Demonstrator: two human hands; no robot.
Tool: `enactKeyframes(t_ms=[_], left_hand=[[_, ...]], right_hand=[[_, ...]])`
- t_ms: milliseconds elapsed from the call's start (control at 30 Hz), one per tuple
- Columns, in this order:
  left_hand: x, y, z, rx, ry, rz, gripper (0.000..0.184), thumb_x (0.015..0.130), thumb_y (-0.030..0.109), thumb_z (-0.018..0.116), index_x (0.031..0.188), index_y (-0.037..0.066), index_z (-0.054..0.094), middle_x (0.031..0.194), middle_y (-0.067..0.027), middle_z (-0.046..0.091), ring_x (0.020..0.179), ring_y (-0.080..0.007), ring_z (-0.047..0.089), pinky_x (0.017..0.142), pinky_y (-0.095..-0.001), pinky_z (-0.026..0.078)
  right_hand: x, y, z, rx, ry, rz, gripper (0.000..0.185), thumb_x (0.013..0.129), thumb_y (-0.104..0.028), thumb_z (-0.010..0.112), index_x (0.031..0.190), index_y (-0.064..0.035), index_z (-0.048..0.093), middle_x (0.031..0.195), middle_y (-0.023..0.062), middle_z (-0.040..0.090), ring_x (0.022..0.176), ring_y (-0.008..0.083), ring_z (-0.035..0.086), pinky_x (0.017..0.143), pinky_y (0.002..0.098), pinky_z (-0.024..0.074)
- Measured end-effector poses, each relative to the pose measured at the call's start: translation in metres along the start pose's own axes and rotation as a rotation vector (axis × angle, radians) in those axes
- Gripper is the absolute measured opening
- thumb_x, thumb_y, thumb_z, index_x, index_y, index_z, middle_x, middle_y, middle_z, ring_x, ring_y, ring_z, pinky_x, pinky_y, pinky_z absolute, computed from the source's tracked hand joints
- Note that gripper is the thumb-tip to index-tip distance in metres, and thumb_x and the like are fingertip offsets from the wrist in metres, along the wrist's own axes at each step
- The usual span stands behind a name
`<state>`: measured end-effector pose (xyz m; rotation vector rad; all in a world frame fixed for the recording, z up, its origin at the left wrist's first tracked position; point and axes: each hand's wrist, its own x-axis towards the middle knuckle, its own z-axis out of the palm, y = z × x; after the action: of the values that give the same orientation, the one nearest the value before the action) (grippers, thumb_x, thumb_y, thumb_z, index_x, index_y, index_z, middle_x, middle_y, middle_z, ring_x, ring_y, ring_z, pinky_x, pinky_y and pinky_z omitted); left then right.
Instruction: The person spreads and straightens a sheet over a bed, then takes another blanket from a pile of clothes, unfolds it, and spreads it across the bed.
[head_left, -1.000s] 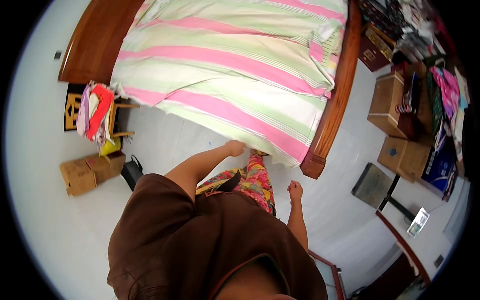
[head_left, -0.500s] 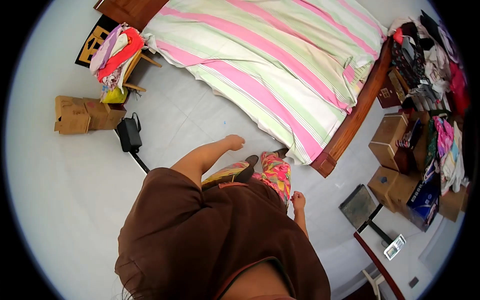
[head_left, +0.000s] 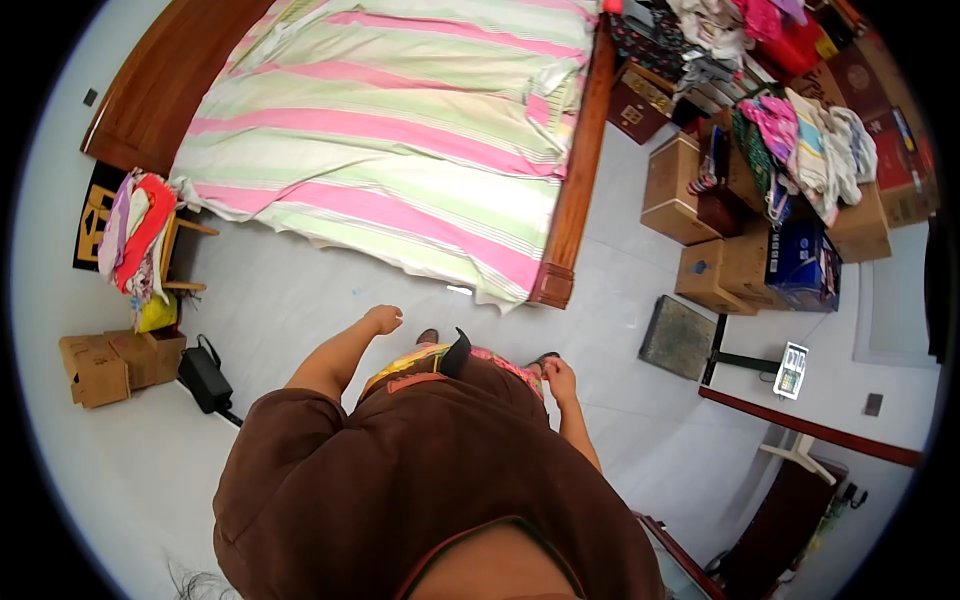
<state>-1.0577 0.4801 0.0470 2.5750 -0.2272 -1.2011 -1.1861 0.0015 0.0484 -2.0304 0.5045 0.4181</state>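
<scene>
On floor [head_left: 300, 275] beside bed, person stands in brown top [head_left: 430, 480] and flowered trousers [head_left: 505, 366]. Left hand [head_left: 384, 319] out over floor, fingers partly curled, near striped sheet [head_left: 380, 215] but apart from it; right hand [head_left: 559, 380] beside trousers, fingers bent. Cannot tell how far either closes or whether anything is held. Striped sheet lies wrinkled across bed, edge hanging beside wooden footboard [head_left: 582, 180]. Black bag [head_left: 206, 380] on floor, left, near cardboard boxes [head_left: 120, 365].
</scene>
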Motion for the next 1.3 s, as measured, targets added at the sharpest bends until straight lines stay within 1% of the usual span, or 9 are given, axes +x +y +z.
enactKeyframes(t_ms=[300, 433, 533, 767, 867, 1000, 1067, 1233, 1300], left_hand=[[0.09, 0.264, -0.001, -0.051, 0.05, 0.149, 0.039, 0.079, 0.032, 0.052, 0.112, 0.011, 0.057, 0.108, -0.0147, 0.059, 0.102, -0.0307, 0.055, 0.087, -0.0388, 0.043], [0.112, 0.386, -0.002, 0.005, 0.073, 0.454, 0.039, 0.081, 0.031, 0.049, 0.113, 0.01, 0.056, 0.108, -0.0156, 0.059, 0.099, -0.0326, 0.056, 0.089, -0.0391, 0.042], [0.124, 0.438, -0.002, -0.058, 0.05, 0.463, 0.037, 0.081, 0.032, 0.049, 0.11, 0.011, 0.057, 0.104, -0.0131, 0.06, 0.098, -0.0314, 0.056, 0.086, -0.0399, 0.043], [0.181, 0.438, -0.019, 0.124, -0.058, 0.353, 0.034, 0.082, 0.033, 0.044, 0.11, 0.019, 0.058, 0.108, -0.0112, 0.059, 0.096, -0.0311, 0.056, 0.085, -0.0394, 0.044], [0.196, 0.425, -0.034, 0.223, -0.048, 0.284, 0.033, 0.082, 0.027, 0.044, 0.096, 0.005, 0.064, 0.1, -0.0144, 0.063, 0.091, -0.0303, 0.06, 0.076, -0.0406, 0.048], [0.241, 0.408, -0.047, 0.17, -0.084, 0.18, 0.031, 0.08, 0.027, 0.046, 0.099, 0.009, 0.064, 0.1, -0.0139, 0.063, 0.093, -0.0291, 0.059, 0.076, -0.0404, 0.048], [0.267, 0.407, -0.061, 0.177, -0.124, 0.281, 0.032, 0.079, 0.028, 0.048, 0.1, 0.01, 0.064, 0.1, -0.0138, 0.063, 0.092, -0.0293, 0.059, 0.077, -0.0403, 0.048], [0.325, 0.471, -0.15, 0.057, 0.013, 0.079, 0.035, 0.081, 0.032, 0.045, 0.099, 0.008, 0.062, 0.099, -0.0139, 0.063, 0.089, -0.034, 0.059, 0.078, -0.0417, 0.047], [0.339, 0.503, -0.193, 0.021, 0.087, 0.076, 0.033, 0.082, 0.03, 0.045, 0.098, 0.006, 0.061, 0.1, -0.0142, 0.062, 0.093, -0.0333, 0.058, 0.08, -0.0408, 0.046]], right_hand=[[-0.092, 0.139, -0.211, -0.078, 0.086, 0.174, 0.024, 0.083, -0.021, 0.051, 0.091, -0.0006, 0.061, 0.067, 0.0073, 0.06, 0.059, 0.0147, 0.058, 0.057, 0.0284, 0.0479], [-0.12, 0.206, -0.298, 0.243, 0.254, 0.538, 0.016, 0.082, -0.013, 0.051, 0.091, -0.0004, 0.058, 0.066, 0.0073, 0.056, 0.054, 0.0153, 0.055, 0.046, 0.0266, 0.0469], [-0.111, 0.229, -0.345, 0.435, 0.372, 0.702, 0.014, 0.082, -0.009, 0.05, 0.092, -0.0007, 0.056, 0.065, 0.0069, 0.054, 0.051, 0.0144, 0.052, 0.044, 0.0265, 0.0456], [0.01, 0.193, -0.387, 0.436, 0.206, 0.46, 0.016, 0.083, -0.014, 0.05, 0.091, -0.0021, 0.058, 0.063, 0.0053, 0.054, 0.052, 0.013, 0.052, 0.047, 0.0227, 0.0424], [0.073, 0.158, -0.405, 0.307, 0.066, 0.289, 0.021, 0.083, -0.012, 0.051, 0.098, 0.0009, 0.058, 0.069, 0.007, 0.059, 0.059, 0.0127, 0.056, 0.057, 0.0251, 0.0475], [0.14, 0.082, -0.446, -0.063, 0.037, 0.044, 0.022, 0.084, -0.013, 0.052, 0.099, 0.0007, 0.059, 0.071, 0.0066, 0.06, 0.061, 0.0136, 0.058, 0.059, 0.0262, 0.0487], [0.171, 0.074, -0.47, -0.084, -0.002, 0.023, 0.021, 0.084, -0.014, 0.052, 0.097, -0.0002, 0.06, 0.07, 0.0062, 0.06, 0.061, 0.0133, 0.058, 0.058, 0.0264, 0.0485], [0.288, 0.133, -0.525, -0.275, 0.02, -0.006, 0.021, 0.085, -0.017, 0.051, 0.095, -0.0015, 0.061, 0.067, 0.0049, 0.059, 0.059, 0.0126, 0.057, 0.056, 0.0267, 0.0478], [0.314, 0.1, -0.54, -0.059, -0.014, 0.117, 0.021, 0.085, -0.018, 0.051, 0.095, -0.0021, 0.061, 0.067, 0.0042, 0.059, 0.059, 0.0123, 0.056, 0.055, 0.0269, 0.0483]])
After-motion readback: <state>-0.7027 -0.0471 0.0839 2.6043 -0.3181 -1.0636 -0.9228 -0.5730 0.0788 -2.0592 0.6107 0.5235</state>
